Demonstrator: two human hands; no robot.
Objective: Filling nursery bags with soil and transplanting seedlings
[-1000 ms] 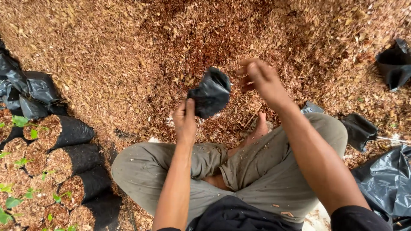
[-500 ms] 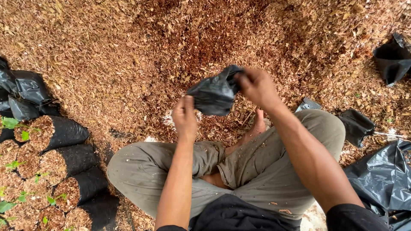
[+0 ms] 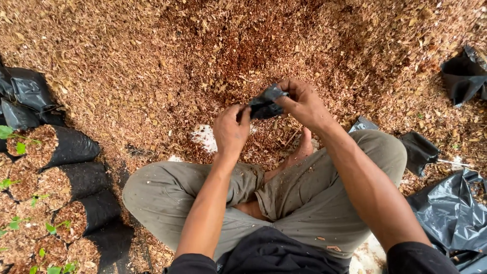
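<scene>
I sit cross-legged on a bed of brown wood shavings (image 3: pixel 152 61). Both my hands grip one small black plastic bag (image 3: pixel 265 104), crumpled between them in front of my knees. My left hand (image 3: pixel 231 129) pinches its near left edge. My right hand (image 3: pixel 302 104) holds its far right edge with fingers curled over the plastic. Most of the bag is hidden between the fingers.
Several black bags packed with shavings and small green seedlings (image 3: pixel 56 147) lie in rows at the left. Empty black bags lie at the far right (image 3: pixel 464 76), beside my right knee (image 3: pixel 421 149), and in a heap at the lower right (image 3: pixel 451 213).
My right hand came down and took hold of the bag that only the left hand held. The hands moved closer together and the bag is now scrunched small between them.
</scene>
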